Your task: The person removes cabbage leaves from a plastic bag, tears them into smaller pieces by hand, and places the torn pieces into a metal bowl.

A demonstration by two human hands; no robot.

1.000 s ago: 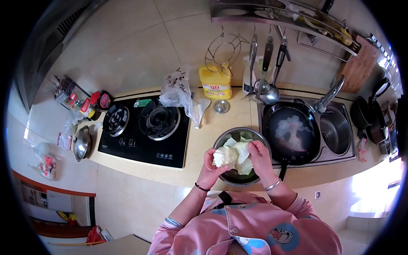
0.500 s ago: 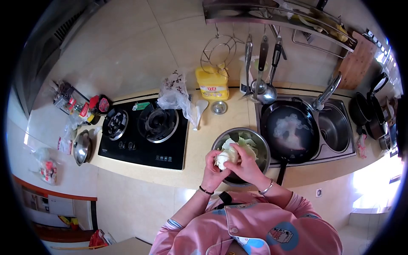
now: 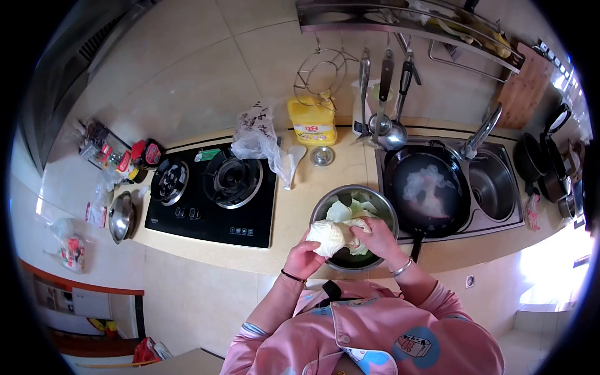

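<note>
Cabbage [image 3: 326, 237], held in both hands [image 3: 304, 258] [image 3: 379, 238], above bowl [image 3: 324, 203]

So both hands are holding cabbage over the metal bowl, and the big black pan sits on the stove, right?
Not quite: the head view shows the big black pan at the sink, not on the stove. The rest stands: left hand and right hand hold cabbage over the metal bowl.

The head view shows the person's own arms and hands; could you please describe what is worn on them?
The left hand and right hand wear no gloves. A thin, dark bracelet circles the left wrist, and a silvery bangle the right. Both sleeves are pink: the left sleeve ends in a blue-and-white cuff, while the right sleeve shows pale stripes.
</note>
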